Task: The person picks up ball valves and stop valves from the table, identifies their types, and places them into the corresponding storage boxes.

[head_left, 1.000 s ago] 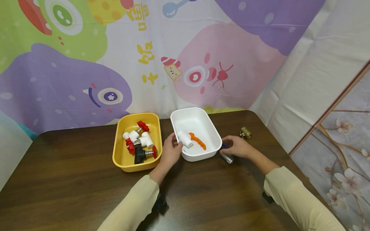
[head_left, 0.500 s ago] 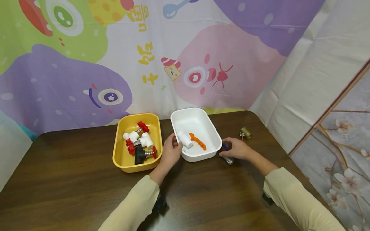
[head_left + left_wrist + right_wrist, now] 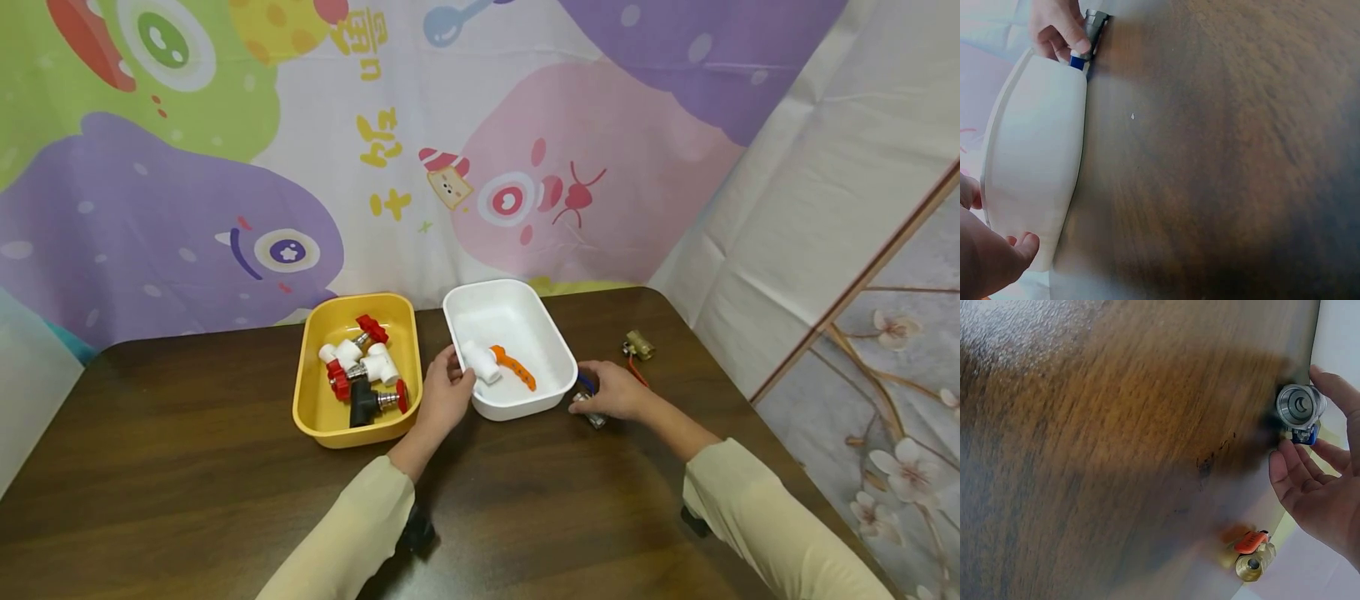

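Observation:
My left hand (image 3: 442, 396) grips the left side of a white plastic bin (image 3: 525, 408), thumb against its outer wall and fingers at the rim. Inside lies a white plastic valve body (image 3: 480, 364) with an orange lever handle (image 3: 516, 369). Just right of the bin, my right hand (image 3: 617, 390) holds a silver ball valve (image 3: 1300, 406) with a blue handle, thumb on one side and fingertips by the handle. The valve's round threaded opening faces the right wrist camera. In the left wrist view the metal valve (image 3: 1092, 34) appears beyond the bin's far end.
A brass valve (image 3: 640, 344) with a red-orange lever lies at the back right. Left of the white bin stands a yellow bin (image 3: 315, 427) with several red-handled valves, one of them black (image 3: 363, 403). A printed cloth (image 3: 405, 250) hangs behind the brown table (image 3: 525, 517).
My right hand has dipped slightly and closed in around the silver ball valve, covering more of it. More of the brass valve's red-orange lever shows now. The left hand keeps its place.

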`<control>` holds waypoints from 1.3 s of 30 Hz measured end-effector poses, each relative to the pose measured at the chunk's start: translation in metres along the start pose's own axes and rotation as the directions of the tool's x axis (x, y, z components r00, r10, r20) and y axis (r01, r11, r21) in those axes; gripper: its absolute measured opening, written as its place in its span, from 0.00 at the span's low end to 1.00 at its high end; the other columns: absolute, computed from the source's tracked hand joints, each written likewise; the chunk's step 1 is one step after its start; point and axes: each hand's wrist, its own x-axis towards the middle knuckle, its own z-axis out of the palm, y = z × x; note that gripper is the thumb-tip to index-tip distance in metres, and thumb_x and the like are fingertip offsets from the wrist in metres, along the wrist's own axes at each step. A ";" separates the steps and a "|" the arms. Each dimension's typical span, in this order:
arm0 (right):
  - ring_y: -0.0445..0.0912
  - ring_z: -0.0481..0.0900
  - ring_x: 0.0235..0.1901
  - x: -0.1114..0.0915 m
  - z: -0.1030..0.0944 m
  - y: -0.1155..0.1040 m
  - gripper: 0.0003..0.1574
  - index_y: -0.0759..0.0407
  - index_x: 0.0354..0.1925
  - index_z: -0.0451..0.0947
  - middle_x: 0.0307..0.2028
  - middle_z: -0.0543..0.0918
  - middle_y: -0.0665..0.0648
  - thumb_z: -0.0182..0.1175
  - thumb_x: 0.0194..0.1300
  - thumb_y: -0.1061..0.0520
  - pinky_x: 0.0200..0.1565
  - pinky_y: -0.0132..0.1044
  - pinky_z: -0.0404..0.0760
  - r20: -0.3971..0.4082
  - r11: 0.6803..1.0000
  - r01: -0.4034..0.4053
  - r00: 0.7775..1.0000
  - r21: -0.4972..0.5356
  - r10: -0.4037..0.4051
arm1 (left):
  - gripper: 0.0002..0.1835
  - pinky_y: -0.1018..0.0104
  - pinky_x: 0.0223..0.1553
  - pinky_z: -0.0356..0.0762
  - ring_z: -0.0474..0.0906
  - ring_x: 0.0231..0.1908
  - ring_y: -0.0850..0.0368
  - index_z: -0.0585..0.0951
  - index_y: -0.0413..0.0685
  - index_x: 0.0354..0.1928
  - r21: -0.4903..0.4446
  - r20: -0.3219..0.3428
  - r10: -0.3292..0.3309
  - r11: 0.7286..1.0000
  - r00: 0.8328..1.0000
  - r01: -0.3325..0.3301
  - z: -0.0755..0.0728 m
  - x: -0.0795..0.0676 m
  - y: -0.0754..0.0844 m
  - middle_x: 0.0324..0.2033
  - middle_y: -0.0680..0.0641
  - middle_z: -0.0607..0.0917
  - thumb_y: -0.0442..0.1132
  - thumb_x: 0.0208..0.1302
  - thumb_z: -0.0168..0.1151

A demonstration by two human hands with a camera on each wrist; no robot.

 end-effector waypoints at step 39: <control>0.59 0.76 0.44 -0.004 -0.021 -0.001 0.45 0.71 0.64 0.61 0.49 0.76 0.73 0.64 0.53 0.53 0.44 0.51 0.77 -0.149 0.997 -0.072 0.986 -0.009 0.070 | 0.29 0.58 0.55 0.76 0.73 0.51 0.48 0.62 0.37 0.66 0.000 0.007 0.028 1.000 1.000 -0.028 -0.001 0.000 0.001 0.54 0.39 0.71 0.36 0.64 0.54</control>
